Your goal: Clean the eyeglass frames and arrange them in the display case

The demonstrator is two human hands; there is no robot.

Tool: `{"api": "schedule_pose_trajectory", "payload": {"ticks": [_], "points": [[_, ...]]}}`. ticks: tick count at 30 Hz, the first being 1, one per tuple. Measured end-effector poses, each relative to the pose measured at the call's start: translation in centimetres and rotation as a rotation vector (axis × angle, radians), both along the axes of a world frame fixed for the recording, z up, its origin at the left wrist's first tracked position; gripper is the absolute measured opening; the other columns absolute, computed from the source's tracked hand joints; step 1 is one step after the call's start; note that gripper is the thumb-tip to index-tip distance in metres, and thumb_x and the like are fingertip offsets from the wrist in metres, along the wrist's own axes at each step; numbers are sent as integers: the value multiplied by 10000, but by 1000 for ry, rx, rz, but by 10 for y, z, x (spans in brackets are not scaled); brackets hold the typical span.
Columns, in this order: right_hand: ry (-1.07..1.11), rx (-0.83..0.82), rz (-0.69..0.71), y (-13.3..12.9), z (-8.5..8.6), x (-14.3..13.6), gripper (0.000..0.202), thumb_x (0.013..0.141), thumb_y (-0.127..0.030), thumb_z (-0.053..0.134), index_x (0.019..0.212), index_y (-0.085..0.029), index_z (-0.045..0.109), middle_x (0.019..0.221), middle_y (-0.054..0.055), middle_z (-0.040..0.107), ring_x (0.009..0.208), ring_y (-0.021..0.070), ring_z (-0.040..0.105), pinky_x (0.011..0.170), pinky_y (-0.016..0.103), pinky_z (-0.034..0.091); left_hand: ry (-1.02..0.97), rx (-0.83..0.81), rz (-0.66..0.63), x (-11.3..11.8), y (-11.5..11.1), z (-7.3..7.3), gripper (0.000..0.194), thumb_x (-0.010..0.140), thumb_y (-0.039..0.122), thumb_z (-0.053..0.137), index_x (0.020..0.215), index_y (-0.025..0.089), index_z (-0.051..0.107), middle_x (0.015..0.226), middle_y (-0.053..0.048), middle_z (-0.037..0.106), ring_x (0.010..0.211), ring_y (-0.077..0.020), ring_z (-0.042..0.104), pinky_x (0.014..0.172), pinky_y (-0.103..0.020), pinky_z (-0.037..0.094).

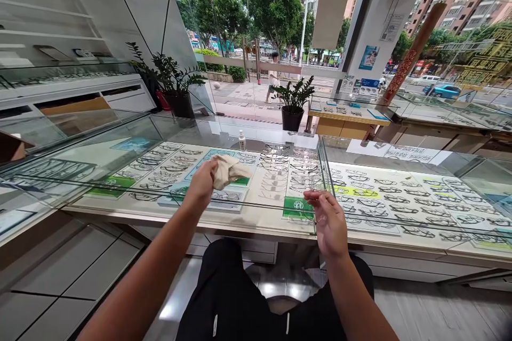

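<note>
A crumpled beige cloth [227,171] hangs from the closed fingers of my left hand [201,185], above the glass display counter [256,203]. My right hand [331,222] is raised at the counter's front edge, near the joint between two glass cases. Its fingers are pinched on a thin, shiny item that looks like eyeglasses; the details are too small to tell. Beyond the cloth, a small white bottle [242,140] stands upright on the glass. Rows of eyeglasses [274,184] lie inside the case under and between my hands.
More eyeglasses [398,200] fill the right-hand case. Potted plants [292,118] stand behind the counter by the window. A wooden display table [347,117] is at the back right. White drawers [76,272] are at the lower left. A person walks outside.
</note>
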State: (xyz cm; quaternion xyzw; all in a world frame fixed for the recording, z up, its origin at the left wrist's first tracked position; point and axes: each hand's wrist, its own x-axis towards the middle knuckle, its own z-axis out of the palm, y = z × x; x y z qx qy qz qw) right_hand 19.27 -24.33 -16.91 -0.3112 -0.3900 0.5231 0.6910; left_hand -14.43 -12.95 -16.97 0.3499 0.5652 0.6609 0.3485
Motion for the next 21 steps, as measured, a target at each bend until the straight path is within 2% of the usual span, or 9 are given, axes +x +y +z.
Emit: {"api": "schedule_pose_trajectory", "payload": {"ticks": [4,8,12,15,16,18,20,21], "points": [[-34,2,42,-3,6,4,196,956,-436,752,934,-253,820,1030,72,817,1073,275,723,1030,442,491,100,-68,15,-40,29,6,450,680,522,837,815,243,510,721,-28,620,670,-216,608,576,-354,519],[-76,-4,60,2,11,10,215,940,-450,760,899,-247,819,987,75,813,1041,283,720,1013,445,506,217,-148,18,-65,48,1,518,652,590,882,862,252,551,708,-53,641,662,-294,648,564,-445,540],[-130,-10,74,8,17,19,227,923,-458,768,879,-243,822,962,74,810,1000,278,708,970,431,514,371,-235,48,-81,50,-12,502,734,632,855,787,248,536,677,-50,608,735,-319,666,675,-478,561],[-173,-12,116,11,22,25,225,918,-454,768,858,-243,818,935,68,799,966,270,695,954,424,510,500,-259,89,-85,41,-17,508,791,597,847,769,227,499,695,-33,580,872,-322,663,865,-525,553],[-186,-11,131,12,24,26,226,916,-453,769,852,-241,817,920,65,793,954,267,693,950,422,508,545,-246,120,-83,38,-16,497,810,579,841,800,213,504,761,-48,607,976,-350,658,947,-571,524],[-212,-8,159,14,29,29,227,910,-449,771,838,-237,812,890,59,783,929,260,689,934,415,508,639,-182,201,-74,31,-13,465,867,550,800,926,176,530,1034,-130,669,1257,-443,570,1102,-689,395],[-250,-9,191,18,35,31,233,907,-446,767,822,-233,805,870,55,778,899,249,685,909,402,508,745,-71,252,-56,24,-7,446,931,500,741,1103,141,540,1380,-218,598,1477,-502,393,1200,-745,233],[-273,-11,209,20,40,31,240,903,-449,766,811,-230,802,859,54,778,879,242,682,891,395,508,797,-9,248,-44,20,-3,442,949,464,722,1184,136,541,1498,-228,540,1528,-497,347,1232,-731,194]]}}
